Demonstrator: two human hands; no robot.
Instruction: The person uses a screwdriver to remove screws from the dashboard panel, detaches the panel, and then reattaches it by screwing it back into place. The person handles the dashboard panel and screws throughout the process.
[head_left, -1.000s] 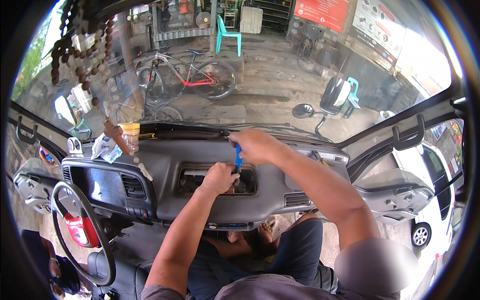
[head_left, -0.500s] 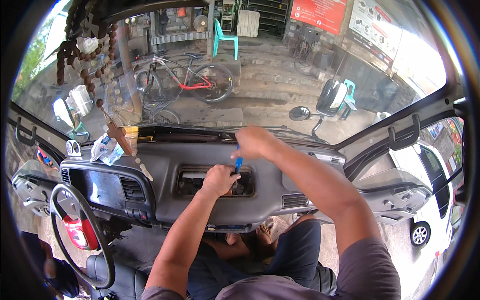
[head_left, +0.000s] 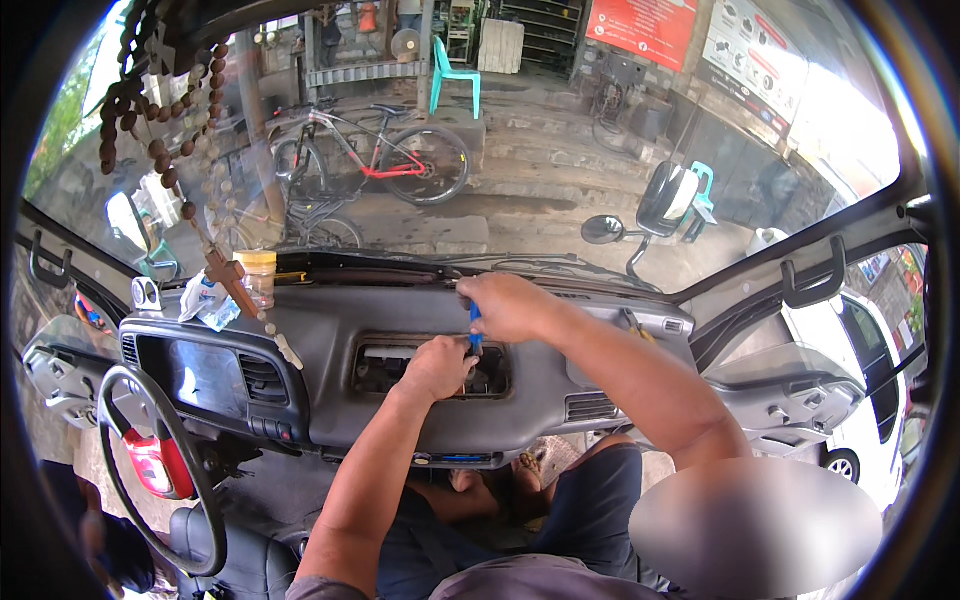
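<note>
A rectangular opening point(head_left: 375, 372) is cut into the top of a grey dashboard point(head_left: 330, 320), with dark parts inside it. My right hand point(head_left: 508, 308) is above its right half, fingers closed round the blue handle of a screwdriver point(head_left: 475, 316) that points down into the opening. My left hand point(head_left: 436, 368) reaches over the opening's middle. Its fingers are bent together beside the screwdriver's lower end, and what they pinch is hidden. The screwdriver's tip is also out of sight.
A steering wheel point(head_left: 215, 500) stands at the left. A rosary with a wooden cross point(head_left: 228, 272) hangs before the windshield, near a yellow-lidded jar point(head_left: 258, 280) and a plastic packet point(head_left: 208, 300) on the dashboard. Outside are a bicycle point(head_left: 375, 165) and a turquoise chair point(head_left: 455, 78).
My right hand has come down a little, closer to my left hand, and its grip on the blue handle has shifted. My left hand stays at the opening.
</note>
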